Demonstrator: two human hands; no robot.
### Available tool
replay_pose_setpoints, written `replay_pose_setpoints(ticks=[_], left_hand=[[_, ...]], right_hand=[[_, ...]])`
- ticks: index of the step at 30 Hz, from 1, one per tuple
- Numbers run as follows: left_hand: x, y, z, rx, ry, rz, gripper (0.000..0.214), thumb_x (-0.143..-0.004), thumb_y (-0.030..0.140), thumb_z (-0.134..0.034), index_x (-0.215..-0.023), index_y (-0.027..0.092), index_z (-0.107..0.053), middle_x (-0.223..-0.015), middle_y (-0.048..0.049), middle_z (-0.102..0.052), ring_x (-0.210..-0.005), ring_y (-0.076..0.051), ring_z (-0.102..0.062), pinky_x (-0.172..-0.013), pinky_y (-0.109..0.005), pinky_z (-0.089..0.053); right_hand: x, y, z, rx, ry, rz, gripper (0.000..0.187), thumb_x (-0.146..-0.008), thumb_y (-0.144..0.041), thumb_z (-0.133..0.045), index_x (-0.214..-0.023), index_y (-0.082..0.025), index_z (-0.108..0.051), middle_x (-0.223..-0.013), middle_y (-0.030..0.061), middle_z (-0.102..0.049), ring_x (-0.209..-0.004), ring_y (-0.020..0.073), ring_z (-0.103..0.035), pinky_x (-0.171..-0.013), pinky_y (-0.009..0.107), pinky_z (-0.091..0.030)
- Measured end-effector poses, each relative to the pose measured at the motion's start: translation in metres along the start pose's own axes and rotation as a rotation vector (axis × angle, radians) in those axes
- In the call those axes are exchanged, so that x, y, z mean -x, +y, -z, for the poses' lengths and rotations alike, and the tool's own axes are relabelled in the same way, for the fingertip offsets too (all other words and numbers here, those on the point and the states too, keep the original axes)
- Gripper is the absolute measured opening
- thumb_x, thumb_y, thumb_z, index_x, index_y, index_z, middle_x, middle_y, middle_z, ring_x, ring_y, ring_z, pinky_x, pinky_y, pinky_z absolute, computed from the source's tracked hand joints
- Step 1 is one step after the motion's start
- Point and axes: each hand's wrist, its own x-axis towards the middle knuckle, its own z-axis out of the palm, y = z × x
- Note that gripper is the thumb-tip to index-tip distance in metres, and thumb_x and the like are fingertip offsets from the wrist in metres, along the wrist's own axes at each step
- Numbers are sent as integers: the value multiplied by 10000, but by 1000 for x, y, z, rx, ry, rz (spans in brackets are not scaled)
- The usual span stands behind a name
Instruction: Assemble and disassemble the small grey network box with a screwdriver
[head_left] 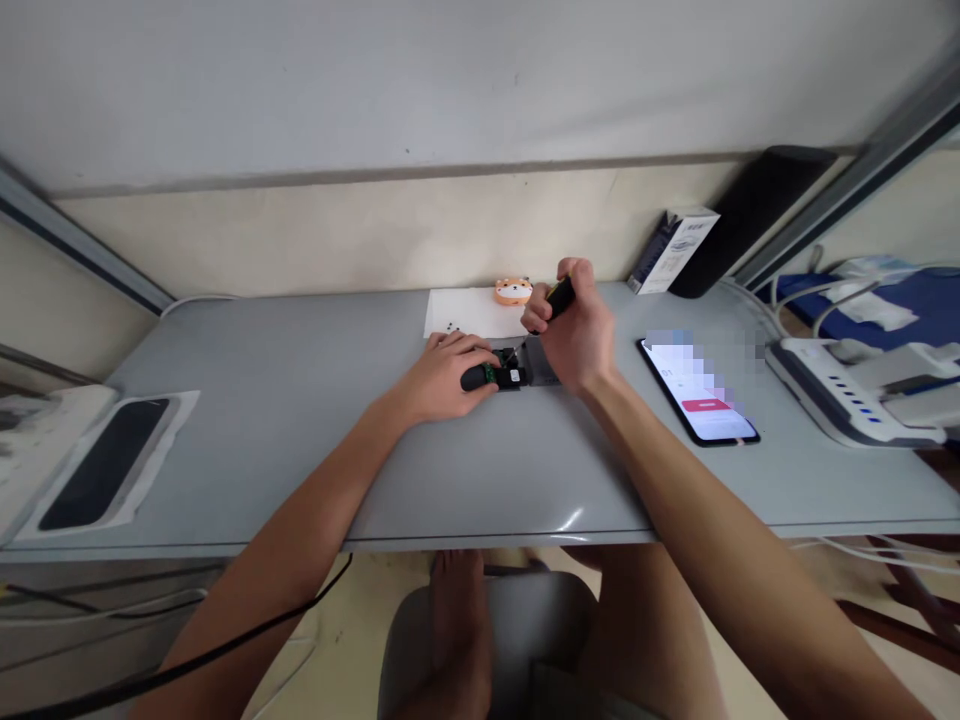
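My right hand is closed around the black and yellow handle of a screwdriver. Its thin shaft slants down to the left, toward a small opened black electronic device with green circuit board showing. Bent over the left end of that device, my left hand grips it against the table, thumb in front and fingers behind. A flat grey piece lies against the device on the right, partly hidden by my right hand. Exactly where the screwdriver tip touches I cannot tell.
Behind the device, a white paper sheet holds several tiny dark screws and an orange animal-faced case. A lit phone and power strip lie right. A carton leans at the back; a dark phone-shaped slab lies left.
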Motion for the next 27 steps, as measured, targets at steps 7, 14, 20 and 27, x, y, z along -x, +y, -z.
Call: replay_pose_setpoints(ticks=[7,14,20,27], left_hand=[[0,1,2,-22,-11,-10,237,-979,374,-633,-1145,233,-728,-1255,-79,-712,-1178,-289,-620,-1076,-493,-400],[1,-2,-1,-28,14,-16,259,-949,406,-718,-1159,254,-729,-1274,-62,-711,-1213,-285,-616,-1085,-478,-405],[2,-3,-3,-47,31,-23,247,-931,387,-756,-1133,245,-746,-1254,-60,-725,-1177,-276,-631,-1074,-464,-430],[3,-4,-4,-59,44,-23,233,-941,405,-736,-1124,262,-757,-1255,-58,-744,-1155,-263,-646,-1065,-452,-455]], right_hand=[[-19,-7,10,-11,-194,-76,407,-928,-611,-693,-815,-252,-538,-778,0,-546,-696,152,-556,-650,298,-502],[-30,-6,-2,-101,-271,-233,425,-984,-639,-595,-855,-235,-568,-684,-24,-460,-574,114,-407,-551,251,-399],[-18,0,0,-201,-151,-155,449,-933,-562,-715,-792,-244,-431,-654,-50,-410,-531,95,-351,-516,233,-348],[-20,-10,3,-73,-175,-194,402,-986,-604,-613,-824,-243,-547,-715,-11,-507,-624,137,-492,-618,290,-476]])
